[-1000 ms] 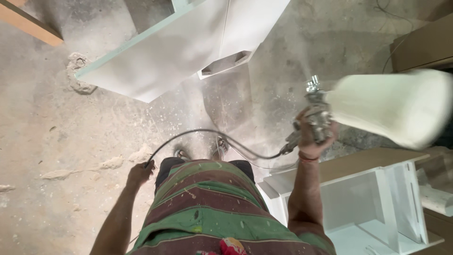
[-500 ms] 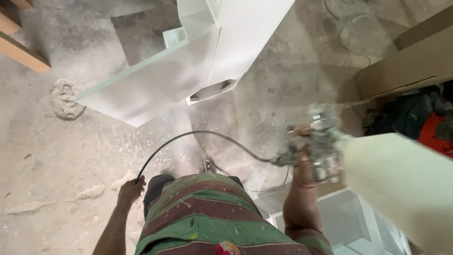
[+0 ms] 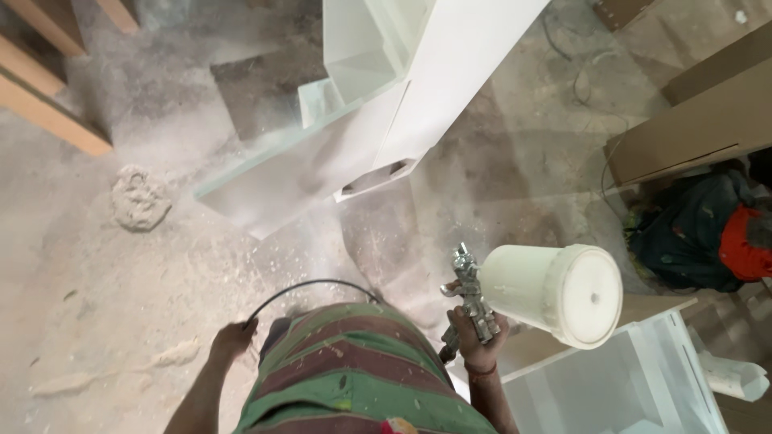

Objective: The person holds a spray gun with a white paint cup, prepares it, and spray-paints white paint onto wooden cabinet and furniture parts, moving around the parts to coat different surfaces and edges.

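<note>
Dusty floor (image 3: 96, 273); hands grip spray gun (image 3: 470, 301), hose (image 3: 310, 287)

Dusty concrete floor (image 3: 121, 265), cardboard boxes (image 3: 683, 137), timber planks (image 3: 48, 104)

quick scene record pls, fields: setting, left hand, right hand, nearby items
setting: dusty workshop floor, seen from above
left hand: left hand gripping the black hose
right hand: right hand gripping the metal spray gun, white paint cup on top
nearby items: white cabinet piece ahead; white open box unit lower right; wooden boards upper left; brown panels upper right
haze: pale mist near the cabinet piece
</note>
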